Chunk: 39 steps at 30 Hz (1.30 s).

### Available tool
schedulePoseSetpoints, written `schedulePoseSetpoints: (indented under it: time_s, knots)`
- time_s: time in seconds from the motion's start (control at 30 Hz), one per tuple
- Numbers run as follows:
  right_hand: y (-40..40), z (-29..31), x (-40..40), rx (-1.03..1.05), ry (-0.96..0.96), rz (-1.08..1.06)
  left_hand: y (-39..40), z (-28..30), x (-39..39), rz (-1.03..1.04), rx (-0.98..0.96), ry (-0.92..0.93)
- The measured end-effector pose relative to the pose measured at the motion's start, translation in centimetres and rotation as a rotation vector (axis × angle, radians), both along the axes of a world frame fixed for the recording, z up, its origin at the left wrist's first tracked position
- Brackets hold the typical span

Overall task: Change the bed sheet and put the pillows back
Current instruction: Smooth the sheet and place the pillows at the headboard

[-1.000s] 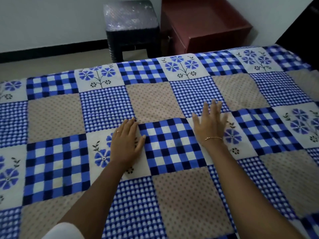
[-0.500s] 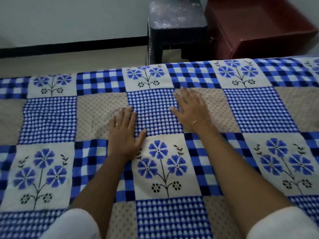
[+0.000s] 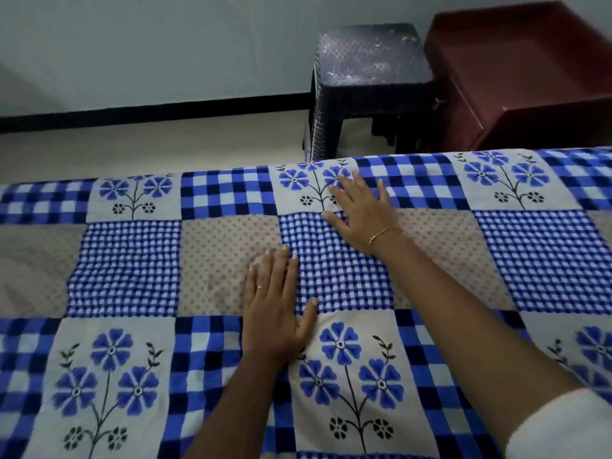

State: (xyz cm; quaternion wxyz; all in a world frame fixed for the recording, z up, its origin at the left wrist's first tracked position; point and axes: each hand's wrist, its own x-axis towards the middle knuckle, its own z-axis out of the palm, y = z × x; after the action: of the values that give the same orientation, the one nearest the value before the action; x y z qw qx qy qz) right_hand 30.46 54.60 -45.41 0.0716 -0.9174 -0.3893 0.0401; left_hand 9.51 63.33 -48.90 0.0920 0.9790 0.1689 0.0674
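On the near part of the bed, the bed sheet (image 3: 126,376), a patchwork of blue checks, dotted beige squares and blue flowers, lies spread across all of the mattress in view. The left hand (image 3: 275,313) lies flat on it, fingers straight and together, palm down near the middle. The right hand (image 3: 361,217) reaches further, flat with fingers spread, just short of the far edge of the bed. Neither hand grips the fabric. The step in hand appears to be smoothing. Keep both palms flat and sweep outward toward the far edge, so that slack moves off the mattress instead of bunching. Faint ripples show in the gingham square to the left; work these next. No pillows are in view. Beyond the far edge stand a dark stool (image 3: 371,77) and a red cabinet (image 3: 530,77) on the floor.
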Motion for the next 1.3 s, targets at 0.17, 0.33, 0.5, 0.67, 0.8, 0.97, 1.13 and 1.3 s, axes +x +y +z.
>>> schedulePoseSetpoints:
  time_s: [0.17, 0.33, 0.5, 0.67, 0.8, 0.97, 1.13, 1.3]
  knots:
    - [1.7, -0.7, 4.2, -0.059, 0.036, -0.168, 0.0, 0.0, 0.3, 0.004, -0.014, -0.013]
    - [4.2, 0.4, 4.1, -0.1, 0.008, -0.391, 0.1, -0.3, 0.4, 0.005, -0.026, -0.035]
    - [5.4, 1.3, -6.9, 0.136, 0.044, -0.235, 0.2, -0.1, 0.4, -0.001, -0.043, -0.058]
    - [3.2, 0.2, -19.2, 0.185, 0.041, -0.33, 1.0, 1.8, 0.8, -0.047, -0.004, 0.125]
    - [3.8, 1.1, -22.4, 0.287, 0.08, -0.221, 4.3, 4.3, -1.8, -0.089, -0.046, 0.052]
    - [6.8, 1.6, -27.5, 0.136, 0.145, -0.077, 13.3, 3.3, -11.8, 0.059, 0.061, 0.223]
    - [11.0, 0.3, -33.9, -0.114, 0.143, 0.05, 18.4, 2.4, -24.8, 0.271, -0.007, 0.162]
    - [15.4, -0.3, -40.1, -0.117, 0.102, 0.091, 21.2, 2.6, -30.4, 0.418, -0.01, 0.202]
